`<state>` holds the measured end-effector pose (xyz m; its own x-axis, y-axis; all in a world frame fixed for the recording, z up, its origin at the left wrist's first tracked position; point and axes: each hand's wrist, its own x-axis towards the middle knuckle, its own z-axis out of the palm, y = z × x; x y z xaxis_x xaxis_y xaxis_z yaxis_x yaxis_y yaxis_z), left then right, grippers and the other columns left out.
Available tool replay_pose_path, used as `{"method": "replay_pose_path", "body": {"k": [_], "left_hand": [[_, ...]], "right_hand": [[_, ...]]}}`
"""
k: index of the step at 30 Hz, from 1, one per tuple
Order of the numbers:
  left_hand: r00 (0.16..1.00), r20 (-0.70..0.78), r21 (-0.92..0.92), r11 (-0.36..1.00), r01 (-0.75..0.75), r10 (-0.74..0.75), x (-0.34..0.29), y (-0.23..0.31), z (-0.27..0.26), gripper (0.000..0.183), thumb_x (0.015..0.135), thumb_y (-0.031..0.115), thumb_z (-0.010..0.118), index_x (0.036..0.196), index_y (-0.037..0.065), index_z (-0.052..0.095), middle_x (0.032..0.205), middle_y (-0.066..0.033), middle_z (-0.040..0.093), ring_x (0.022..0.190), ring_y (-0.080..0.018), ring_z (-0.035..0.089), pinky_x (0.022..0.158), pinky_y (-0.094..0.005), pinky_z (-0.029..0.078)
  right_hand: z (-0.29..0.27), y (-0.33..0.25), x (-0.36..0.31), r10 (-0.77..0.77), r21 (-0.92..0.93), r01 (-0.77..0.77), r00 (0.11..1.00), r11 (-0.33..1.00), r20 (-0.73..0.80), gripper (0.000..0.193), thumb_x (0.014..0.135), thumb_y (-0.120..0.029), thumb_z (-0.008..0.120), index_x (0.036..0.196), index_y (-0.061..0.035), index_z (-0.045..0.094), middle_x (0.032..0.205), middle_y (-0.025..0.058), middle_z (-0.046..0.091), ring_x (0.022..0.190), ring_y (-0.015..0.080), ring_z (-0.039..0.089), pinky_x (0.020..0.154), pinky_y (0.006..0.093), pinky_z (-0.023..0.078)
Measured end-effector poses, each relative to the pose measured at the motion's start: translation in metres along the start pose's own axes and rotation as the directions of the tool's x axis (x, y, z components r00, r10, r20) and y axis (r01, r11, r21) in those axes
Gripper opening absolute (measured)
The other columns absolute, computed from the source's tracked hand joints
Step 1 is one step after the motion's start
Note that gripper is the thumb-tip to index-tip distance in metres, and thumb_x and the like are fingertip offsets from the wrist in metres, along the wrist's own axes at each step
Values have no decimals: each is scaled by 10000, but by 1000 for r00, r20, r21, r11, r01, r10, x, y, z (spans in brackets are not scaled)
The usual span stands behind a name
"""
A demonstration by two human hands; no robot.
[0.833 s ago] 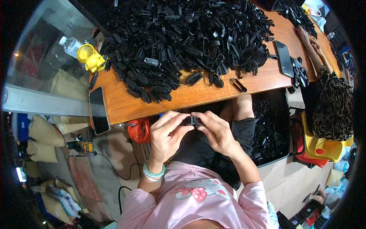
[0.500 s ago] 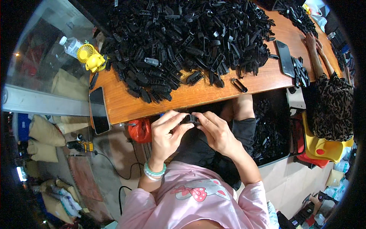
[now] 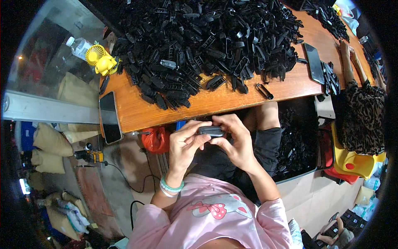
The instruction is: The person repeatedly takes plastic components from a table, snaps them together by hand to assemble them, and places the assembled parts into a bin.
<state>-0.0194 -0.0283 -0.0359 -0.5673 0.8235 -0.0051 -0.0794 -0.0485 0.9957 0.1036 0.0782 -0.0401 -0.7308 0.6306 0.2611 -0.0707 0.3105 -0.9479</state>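
Note:
Between my two hands, over my lap and just in front of the table edge, is a small oblong black plastic part [image 3: 211,131]. My left hand [image 3: 185,140] pinches its left end with thumb and fingers. At its right end, the thumb and fingers of my right hand [image 3: 235,137] grip it too. On the wooden table [image 3: 137,117] beyond lies a big heap of similar black plastic parts [image 3: 186,50]. One loose black frame-like piece [image 3: 264,91] lies apart near the table's front edge.
Phones lie at the table's left corner [image 3: 110,118] and on its right side [image 3: 314,63]. A yellow fan [image 3: 101,62] and a bottle [image 3: 78,47] stand at left. Below hangs a red bag [image 3: 156,140]. A black bin of parts [image 3: 294,141] and a co-worker's arms [image 3: 350,62] are at right.
The black part has been turned so its long side faces up to view. My right hand's fingers have opened wider around it and shifted; my left hand still pinches it.

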Motion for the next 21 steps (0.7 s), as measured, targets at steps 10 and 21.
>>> {"method": "replay_pose_path", "body": {"k": [10,21], "left_hand": [[955,57,375,880,-291,291,1,-28,-33,170,840,52,641,993,-18,664,863,-83,617,675,-133,587,592,-240,470],[910,79,851,448,-274,407,72,8,-46,148,778,-12,630,909,-11,560,1005,-145,510,821,-327,599,690,-398,492]], "right_hand": [[-1,10,14,66,-23,-63,975,998,214,270,713,-50,728,943,11,601,854,136,585,733,245,589,655,332,465],[-5,30,80,-322,-837,138,946,530,-48,217,763,51,594,965,-27,608,942,142,536,872,319,549,752,390,459]]}}
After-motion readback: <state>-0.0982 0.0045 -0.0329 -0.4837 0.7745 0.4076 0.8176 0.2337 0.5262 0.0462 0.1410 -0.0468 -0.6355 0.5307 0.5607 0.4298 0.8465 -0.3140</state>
